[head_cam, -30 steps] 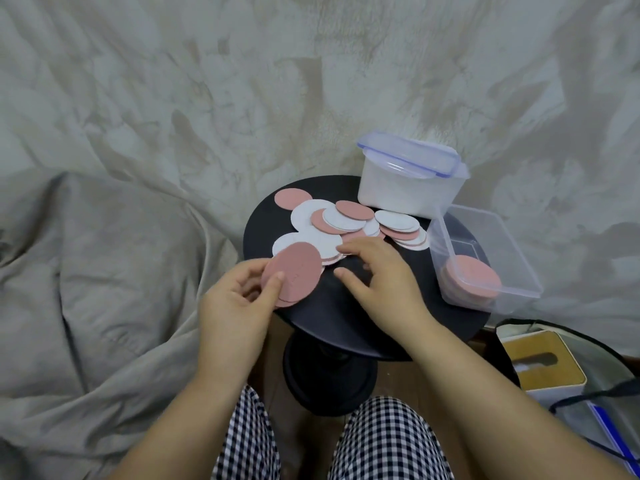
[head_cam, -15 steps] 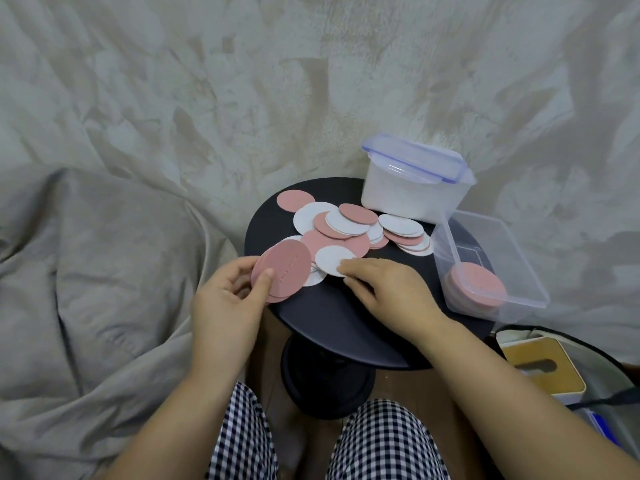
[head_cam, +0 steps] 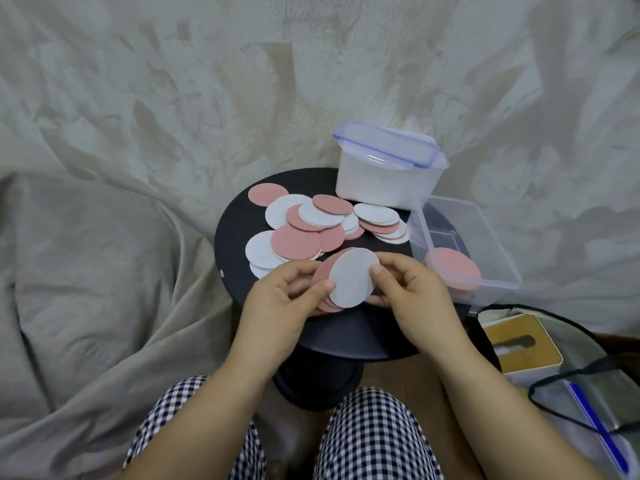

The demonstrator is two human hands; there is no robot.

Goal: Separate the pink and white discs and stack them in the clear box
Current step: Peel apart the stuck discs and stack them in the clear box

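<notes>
Head view, centre frame, mid-sorting: left hand (head_cam: 277,306) grips pink discs (head_cam: 322,271), right hand (head_cam: 412,299) pinches a white disc (head_cam: 353,277), which probably needs lifting off next.

Place: a home is indicated.
Furnishing: rumpled grey-beige cloth (head_cam: 104,271) is draped around a small round black pedestal table (head_cam: 235,258).
Household goods: a lidded translucent plastic food container (head_cam: 381,181) is set on it; a white tissue box with a tan top (head_cam: 519,344) is placed beside.
Clothing: black-and-white checked trousers (head_cam: 374,431) are worn.
</notes>
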